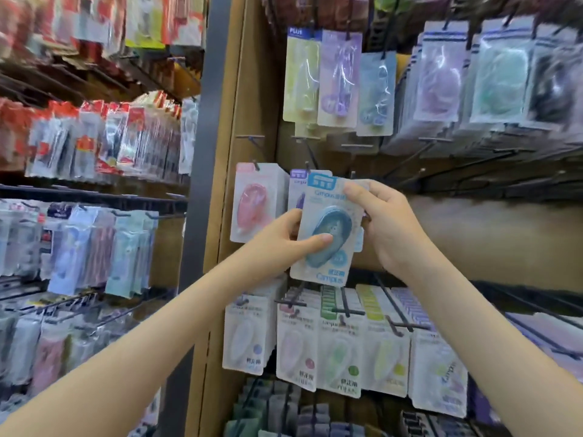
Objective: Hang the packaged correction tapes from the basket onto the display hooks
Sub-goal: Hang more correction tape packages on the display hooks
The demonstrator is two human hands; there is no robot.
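Two bare forearms reach up from the bottom edge of the view toward a store display. Left hand (285, 236) grips the blue correction tape package (328, 216) at its lower left: the thumb lies across the front of the blister, and the fingers are curled behind the card's left edge. Right hand (389, 227) pinches the same package at its upper right edge, fingertips on the card front near the top corner. The package is held upright with a slight tilt, printed side facing the camera, in front of the middle row of hooks; whether its hang hole is on a hook cannot be told. Just behind its upper left corner hangs a purple package (296, 189), mostly covered. Left of that, a pink correction tape package (255, 205) hangs on its hook (256, 166) against the wooden side panel (235, 99). Right of the hands, bare black hooks (407, 164) project from the back board. Below, a row of packaged correction tapes (340, 351) hangs in white, pink, green and yellow. Above, carded scissors (339, 77) hang in pastel colours. Far left, a neighbouring rack (94, 143) holds blurred packaged goods.
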